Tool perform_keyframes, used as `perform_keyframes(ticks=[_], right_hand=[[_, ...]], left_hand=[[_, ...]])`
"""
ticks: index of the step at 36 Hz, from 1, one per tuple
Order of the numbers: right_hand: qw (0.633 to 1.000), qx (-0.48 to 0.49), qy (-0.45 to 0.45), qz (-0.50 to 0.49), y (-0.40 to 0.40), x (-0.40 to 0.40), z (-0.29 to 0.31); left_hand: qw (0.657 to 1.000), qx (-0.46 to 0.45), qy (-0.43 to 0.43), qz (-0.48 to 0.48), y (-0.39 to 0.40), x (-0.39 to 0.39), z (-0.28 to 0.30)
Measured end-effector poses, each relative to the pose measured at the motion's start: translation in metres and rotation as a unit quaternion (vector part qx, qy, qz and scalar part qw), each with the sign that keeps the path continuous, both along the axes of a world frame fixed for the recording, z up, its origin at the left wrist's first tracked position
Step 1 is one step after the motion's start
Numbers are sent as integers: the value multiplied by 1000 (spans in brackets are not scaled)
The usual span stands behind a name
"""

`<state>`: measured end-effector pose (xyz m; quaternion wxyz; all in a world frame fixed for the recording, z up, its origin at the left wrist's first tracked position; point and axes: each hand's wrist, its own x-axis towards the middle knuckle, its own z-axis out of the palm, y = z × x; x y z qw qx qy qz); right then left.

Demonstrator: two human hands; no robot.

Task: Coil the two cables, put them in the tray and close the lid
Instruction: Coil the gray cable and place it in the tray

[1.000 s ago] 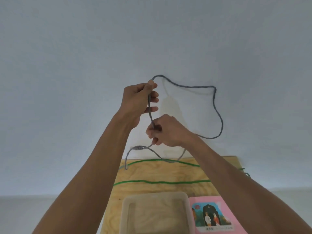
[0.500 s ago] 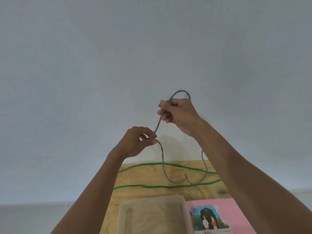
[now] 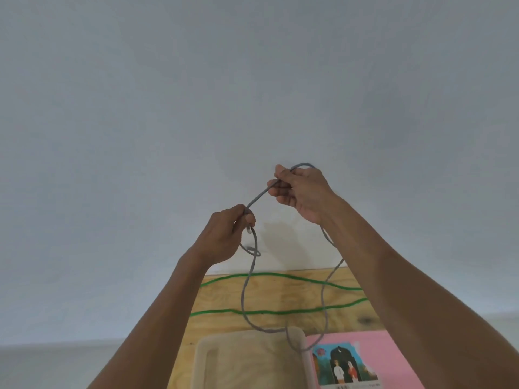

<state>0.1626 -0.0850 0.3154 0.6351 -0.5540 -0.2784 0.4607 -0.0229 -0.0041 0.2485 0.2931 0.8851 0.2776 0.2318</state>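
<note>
I hold a grey cable [image 3: 248, 279] up in front of the white wall with both hands. My left hand [image 3: 224, 237] pinches it low, near a clear plug end. My right hand [image 3: 302, 192] grips it higher, with a small loop arching over the knuckles. From the hands, two strands hang down and meet in a loop over the far rim of the translucent tray [image 3: 202, 352]. A green cable [image 3: 280, 312] lies in two long lines across the wooden table [image 3: 219, 297]. The pink lid [image 3: 373, 346] with a picture label lies right of the tray.
The white wall [image 3: 252, 94] rises directly behind the table's far edge. A dark knot [image 3: 365, 320] marks the wood near the lid. Pale floor shows left of the table.
My right hand went from below my left to above it, drawing the wide grey loop in. The hanging loop now reaches down to the tray's rim.
</note>
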Motion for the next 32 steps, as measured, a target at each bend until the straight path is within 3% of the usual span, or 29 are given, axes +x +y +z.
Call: perform_keyframes(ticks=[8,11,14,22,27,32], right_hand=[[1000,1,20,11,2,-7,4],[994,-51,-75,55,-2,-14,1],[957,-130,-214,145,-9,-30,-9],[942,-138,-230,202,-23,-46,-25],[957,-94,-261,88,-15,-50,-20],[897,-87,-432,-48,-1,-30,-25]], left_hand=[[999,-19,-37,26,-5,2,4],[994,-46,-87,43,-7,4,10],[993,-33,-95,66,-3,5,17],[988,-64,-100,103,-3,-2,28],[990,-27,-90,107,-7,2,30],[982,-60,-134,116,-13,0,32]])
